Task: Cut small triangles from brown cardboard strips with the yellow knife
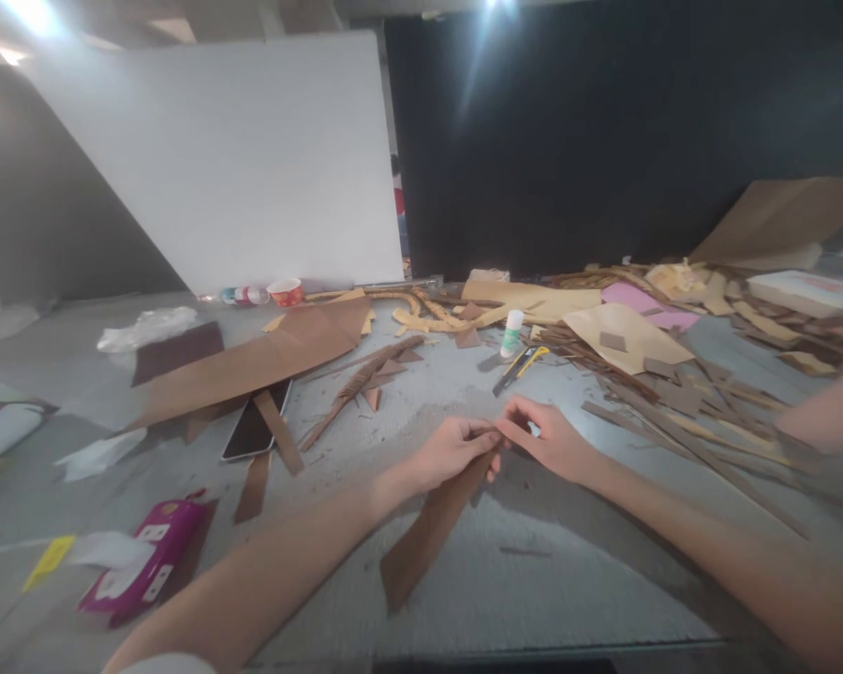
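A strip of brown paper (432, 535) slants up from the near part of the table, its far end between my hands. My left hand (456, 456) is closed on that end, thumb on top. Fingertips pinched together, my right hand (542, 438) meets the left one at the same end of the strip. Just beyond the hands lie a yellow-and-black utility knife (521, 370) and an upright glue stick (511, 334). A twisted brown paper piece (357, 384) rests farther left.
On the left are a phone (257, 421) under a large brown sheet (259, 362), and a magenta tissue pack (147, 562). Paper strips and scraps (664, 393) cover the right side. Another person's arm (833, 407) reaches in there. White (239, 159) and black (625, 140) panels stand behind.
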`<act>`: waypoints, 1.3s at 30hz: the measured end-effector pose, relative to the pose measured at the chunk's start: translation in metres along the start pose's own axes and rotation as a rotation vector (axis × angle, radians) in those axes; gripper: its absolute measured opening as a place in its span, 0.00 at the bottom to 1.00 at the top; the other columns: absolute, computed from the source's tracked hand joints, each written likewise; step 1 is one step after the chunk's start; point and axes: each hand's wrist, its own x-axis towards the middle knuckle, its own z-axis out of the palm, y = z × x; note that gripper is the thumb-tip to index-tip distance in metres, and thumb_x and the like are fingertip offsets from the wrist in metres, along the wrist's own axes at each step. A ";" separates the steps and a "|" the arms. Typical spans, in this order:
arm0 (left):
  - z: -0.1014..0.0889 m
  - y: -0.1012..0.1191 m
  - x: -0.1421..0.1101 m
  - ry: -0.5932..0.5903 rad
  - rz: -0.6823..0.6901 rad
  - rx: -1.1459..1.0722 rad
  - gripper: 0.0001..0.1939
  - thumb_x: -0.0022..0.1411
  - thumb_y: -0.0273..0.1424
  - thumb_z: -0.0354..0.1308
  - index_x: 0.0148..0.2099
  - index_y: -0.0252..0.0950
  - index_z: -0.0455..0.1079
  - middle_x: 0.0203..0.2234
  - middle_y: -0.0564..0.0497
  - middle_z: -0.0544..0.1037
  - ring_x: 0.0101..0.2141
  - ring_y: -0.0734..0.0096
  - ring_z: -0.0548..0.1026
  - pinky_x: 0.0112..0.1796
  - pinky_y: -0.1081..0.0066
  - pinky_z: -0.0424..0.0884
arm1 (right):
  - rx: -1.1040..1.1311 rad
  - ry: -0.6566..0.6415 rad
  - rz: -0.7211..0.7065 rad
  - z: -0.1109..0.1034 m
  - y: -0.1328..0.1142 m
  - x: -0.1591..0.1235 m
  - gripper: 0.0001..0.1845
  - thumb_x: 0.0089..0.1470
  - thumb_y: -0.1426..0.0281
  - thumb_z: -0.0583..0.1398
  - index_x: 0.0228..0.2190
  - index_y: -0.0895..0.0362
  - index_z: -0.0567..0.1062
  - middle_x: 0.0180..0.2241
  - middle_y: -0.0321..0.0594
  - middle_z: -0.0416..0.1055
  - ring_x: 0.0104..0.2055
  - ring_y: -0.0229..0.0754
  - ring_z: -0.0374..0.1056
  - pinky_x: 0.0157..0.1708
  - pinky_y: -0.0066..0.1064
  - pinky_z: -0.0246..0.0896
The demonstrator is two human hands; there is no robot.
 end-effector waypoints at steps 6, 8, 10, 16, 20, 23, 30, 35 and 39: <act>0.001 0.002 0.000 -0.017 0.032 0.061 0.29 0.66 0.56 0.63 0.40 0.31 0.74 0.27 0.49 0.77 0.26 0.73 0.74 0.32 0.71 0.70 | -0.024 -0.009 0.046 0.012 0.006 0.001 0.29 0.71 0.49 0.52 0.24 0.54 0.66 0.22 0.31 0.61 0.27 0.39 0.58 0.30 0.32 0.52; 0.000 0.000 0.001 -0.023 0.026 0.050 0.29 0.66 0.56 0.64 0.40 0.31 0.74 0.27 0.49 0.77 0.26 0.73 0.75 0.32 0.71 0.70 | -0.030 -0.017 0.024 0.012 0.009 0.001 0.28 0.72 0.50 0.52 0.25 0.54 0.67 0.22 0.32 0.62 0.27 0.39 0.58 0.30 0.32 0.51; -0.002 -0.001 0.001 -0.024 0.010 0.040 0.29 0.65 0.56 0.65 0.40 0.31 0.74 0.27 0.49 0.77 0.26 0.73 0.75 0.32 0.72 0.70 | -0.034 -0.031 0.003 0.011 0.011 0.001 0.28 0.72 0.51 0.51 0.26 0.54 0.68 0.23 0.32 0.64 0.27 0.39 0.59 0.30 0.32 0.51; -0.001 -0.001 0.001 -0.013 -0.036 0.045 0.28 0.64 0.55 0.66 0.41 0.32 0.74 0.28 0.49 0.78 0.26 0.73 0.75 0.31 0.71 0.70 | -0.012 -0.029 0.040 0.010 0.008 0.000 0.30 0.73 0.49 0.50 0.25 0.54 0.68 0.23 0.33 0.64 0.28 0.40 0.60 0.31 0.32 0.53; -0.002 -0.003 0.001 -0.004 0.002 0.055 0.26 0.65 0.54 0.66 0.41 0.32 0.75 0.28 0.49 0.78 0.27 0.74 0.75 0.33 0.71 0.70 | 0.003 -0.003 0.064 0.011 0.006 0.000 0.30 0.72 0.48 0.51 0.25 0.54 0.67 0.23 0.33 0.63 0.28 0.39 0.59 0.31 0.32 0.52; -0.002 -0.005 0.002 -0.027 0.027 0.045 0.25 0.67 0.52 0.65 0.39 0.32 0.74 0.29 0.49 0.78 0.27 0.74 0.75 0.34 0.71 0.70 | -0.031 0.017 0.040 0.013 0.007 0.001 0.29 0.71 0.48 0.52 0.23 0.53 0.63 0.22 0.31 0.60 0.27 0.38 0.56 0.28 0.31 0.50; -0.001 0.000 0.002 -0.034 -0.005 0.054 0.25 0.66 0.52 0.66 0.39 0.32 0.74 0.28 0.49 0.78 0.27 0.73 0.75 0.34 0.71 0.71 | -0.085 0.029 -0.005 0.013 0.010 0.000 0.26 0.71 0.52 0.54 0.24 0.53 0.63 0.22 0.31 0.59 0.26 0.37 0.54 0.27 0.31 0.48; 0.001 0.002 0.000 -0.008 -0.001 0.047 0.28 0.70 0.56 0.58 0.39 0.32 0.73 0.29 0.46 0.79 0.28 0.70 0.77 0.33 0.70 0.72 | -0.104 0.036 -0.023 0.011 0.012 0.001 0.26 0.71 0.54 0.53 0.23 0.53 0.63 0.22 0.32 0.61 0.26 0.38 0.56 0.27 0.31 0.48; 0.001 -0.002 0.001 -0.011 0.006 0.053 0.30 0.69 0.59 0.58 0.38 0.33 0.72 0.29 0.45 0.80 0.28 0.69 0.78 0.34 0.69 0.73 | -0.069 -0.003 -0.001 0.010 0.012 0.002 0.26 0.72 0.53 0.53 0.25 0.53 0.68 0.23 0.33 0.66 0.26 0.39 0.60 0.29 0.32 0.52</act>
